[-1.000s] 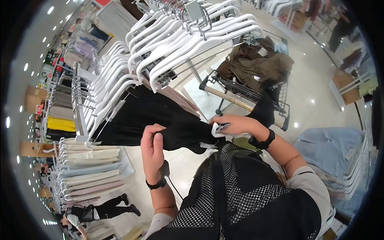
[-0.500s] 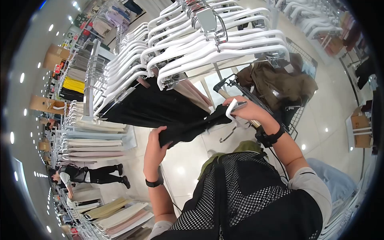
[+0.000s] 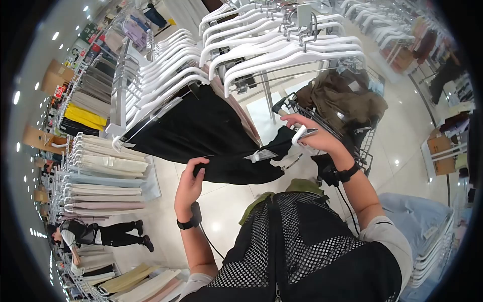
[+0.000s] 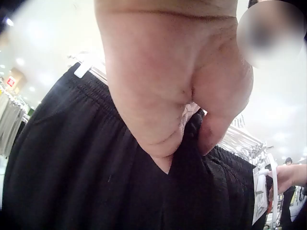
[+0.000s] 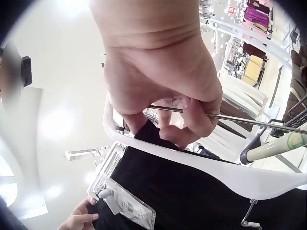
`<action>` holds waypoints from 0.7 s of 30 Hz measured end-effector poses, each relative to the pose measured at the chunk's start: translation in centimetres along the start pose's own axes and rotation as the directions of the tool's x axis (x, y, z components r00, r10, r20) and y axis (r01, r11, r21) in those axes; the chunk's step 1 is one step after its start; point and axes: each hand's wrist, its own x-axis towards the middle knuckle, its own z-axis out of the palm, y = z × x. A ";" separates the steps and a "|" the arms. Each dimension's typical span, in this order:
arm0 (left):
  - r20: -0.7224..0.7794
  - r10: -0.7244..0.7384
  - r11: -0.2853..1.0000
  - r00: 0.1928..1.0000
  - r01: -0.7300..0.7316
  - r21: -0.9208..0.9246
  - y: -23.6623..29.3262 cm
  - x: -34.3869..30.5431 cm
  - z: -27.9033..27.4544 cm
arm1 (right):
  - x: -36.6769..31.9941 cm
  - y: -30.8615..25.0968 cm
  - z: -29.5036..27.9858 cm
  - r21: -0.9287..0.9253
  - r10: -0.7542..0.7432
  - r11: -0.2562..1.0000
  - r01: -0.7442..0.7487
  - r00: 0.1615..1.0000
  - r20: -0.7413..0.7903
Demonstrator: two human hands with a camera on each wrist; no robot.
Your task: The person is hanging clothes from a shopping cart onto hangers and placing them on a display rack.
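My left hand point(image 3: 188, 187) pinches the waistband edge of a black elastic-waist garment point(image 3: 236, 170) between thumb and fingers. At its other end, my right hand point(image 3: 318, 139) grips a white clip hanger point(image 5: 230, 177) together with a corner of the same waistband. In the right wrist view, the curled fingers hook over the hanger's thin metal bar point(image 5: 259, 125), and its hook point(image 5: 250, 214) points down. A clear-sleeved tag point(image 5: 129, 203) hangs from the waistband between the hands. Just behind, another black garment point(image 3: 196, 128) hangs from the rack.
White hangers point(image 3: 297, 59) crowd the rack in front. Beyond my right hand stands a wire cart point(image 3: 375, 132) heaped with brown clothing point(image 3: 347, 98). Light trousers point(image 3: 108, 176) hang along the left, where a person in black point(image 3: 108, 234) bends over. Blue garments point(image 3: 412, 221) hang at the right.
My right hand has moved away to the right with the hanger, stretching the black garment's waist between my hands. The garment now hangs spread lower, its tag facing up. The left hand keeps its pinch.
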 end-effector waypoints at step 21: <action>0.234 -0.066 0.994 0.970 0.085 -0.069 -7.6 -3.0 -0.1 | -7.1 1.4 8.4 0.818 0.273 0.537 0.205 0.876 -0.398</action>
